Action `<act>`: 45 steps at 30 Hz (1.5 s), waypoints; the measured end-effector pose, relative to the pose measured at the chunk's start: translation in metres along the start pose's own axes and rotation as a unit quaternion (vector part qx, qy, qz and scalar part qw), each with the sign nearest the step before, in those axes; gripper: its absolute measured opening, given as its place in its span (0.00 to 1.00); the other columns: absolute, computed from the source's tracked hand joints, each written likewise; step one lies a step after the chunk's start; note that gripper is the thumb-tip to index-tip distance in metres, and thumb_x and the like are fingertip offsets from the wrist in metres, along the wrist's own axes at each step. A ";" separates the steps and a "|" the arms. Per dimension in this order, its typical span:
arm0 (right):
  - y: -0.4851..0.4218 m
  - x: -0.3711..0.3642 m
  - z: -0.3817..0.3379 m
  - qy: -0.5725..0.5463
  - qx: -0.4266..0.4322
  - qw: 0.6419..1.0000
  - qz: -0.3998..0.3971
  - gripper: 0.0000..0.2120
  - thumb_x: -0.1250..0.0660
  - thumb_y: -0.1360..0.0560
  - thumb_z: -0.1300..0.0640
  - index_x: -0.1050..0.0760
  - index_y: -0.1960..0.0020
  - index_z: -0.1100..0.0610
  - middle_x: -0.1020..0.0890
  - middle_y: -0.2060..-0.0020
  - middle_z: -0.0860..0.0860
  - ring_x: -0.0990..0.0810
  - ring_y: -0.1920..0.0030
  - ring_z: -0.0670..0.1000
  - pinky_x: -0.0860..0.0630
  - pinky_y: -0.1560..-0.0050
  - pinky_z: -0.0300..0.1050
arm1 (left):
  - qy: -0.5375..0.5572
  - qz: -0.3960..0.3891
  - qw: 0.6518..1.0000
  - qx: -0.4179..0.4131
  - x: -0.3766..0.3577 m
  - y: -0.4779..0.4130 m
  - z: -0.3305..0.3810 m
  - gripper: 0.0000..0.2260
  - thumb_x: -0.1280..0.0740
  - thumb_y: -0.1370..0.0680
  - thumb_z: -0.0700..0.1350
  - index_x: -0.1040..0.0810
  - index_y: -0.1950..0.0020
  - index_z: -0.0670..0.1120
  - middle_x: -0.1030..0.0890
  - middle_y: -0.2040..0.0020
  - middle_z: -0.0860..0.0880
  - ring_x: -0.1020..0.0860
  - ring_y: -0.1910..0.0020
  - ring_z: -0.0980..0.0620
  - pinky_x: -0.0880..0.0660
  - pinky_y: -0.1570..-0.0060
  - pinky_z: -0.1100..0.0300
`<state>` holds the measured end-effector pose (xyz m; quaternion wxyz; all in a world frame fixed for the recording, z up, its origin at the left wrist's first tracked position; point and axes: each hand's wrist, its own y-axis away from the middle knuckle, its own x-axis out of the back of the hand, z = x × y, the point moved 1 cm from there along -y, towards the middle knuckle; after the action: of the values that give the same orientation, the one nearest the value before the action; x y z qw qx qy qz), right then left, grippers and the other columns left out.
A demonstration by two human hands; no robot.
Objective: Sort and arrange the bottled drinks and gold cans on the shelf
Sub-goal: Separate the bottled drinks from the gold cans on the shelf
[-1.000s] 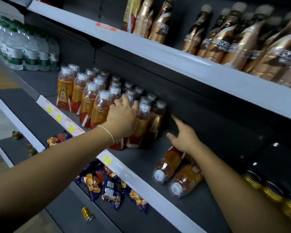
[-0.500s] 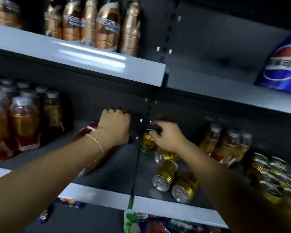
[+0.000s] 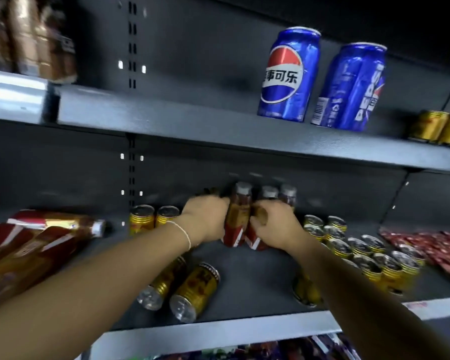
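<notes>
On the middle shelf point(image 3: 244, 266), my left hand point(image 3: 205, 219) grips an upright amber bottle with a red label point(image 3: 238, 216). My right hand point(image 3: 273, 224) grips the bottle beside it point(image 3: 255, 241). Two more upright bottles point(image 3: 278, 194) stand behind. Two gold cans point(image 3: 153, 218) stand left of my left hand. Two gold cans point(image 3: 192, 292) lie on their sides near the front edge, and another lying can point(image 3: 303, 291) shows beside my right forearm. Several upright gold cans point(image 3: 359, 250) stand in rows at the right. Several bottles point(image 3: 44, 237) lie on their sides at the left.
The upper shelf point(image 3: 192, 118) carries two blue Pepsi cans point(image 3: 322, 79), gold cans point(image 3: 437, 128) at the far right and brown bottles point(image 3: 29, 40) at the left. Red packets point(image 3: 431, 242) lie right of the can rows. Snack bags point(image 3: 270, 349) show below.
The view has swung right along the shelf. My hands left the fallen bottle and the gold can and moved right to close on two upright bottles at the back.
</notes>
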<state>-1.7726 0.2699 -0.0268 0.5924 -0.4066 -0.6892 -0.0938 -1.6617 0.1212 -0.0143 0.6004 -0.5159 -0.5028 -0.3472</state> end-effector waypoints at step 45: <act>-0.004 0.030 -0.005 -0.072 -0.036 0.993 0.081 0.24 0.27 0.28 0.44 0.29 0.36 0.48 0.20 0.47 0.51 0.20 0.49 0.53 0.22 0.49 0.50 | 0.400 0.052 0.912 0.072 0.059 -0.007 -0.026 0.28 0.22 0.33 0.41 0.27 0.36 0.47 0.22 0.42 0.49 0.23 0.44 0.49 0.23 0.44 0.51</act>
<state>-1.7704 0.2776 0.0029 0.5315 -0.4882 -0.6910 -0.0407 -1.6471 0.1006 0.0450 0.8040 -0.3149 -0.2167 -0.4554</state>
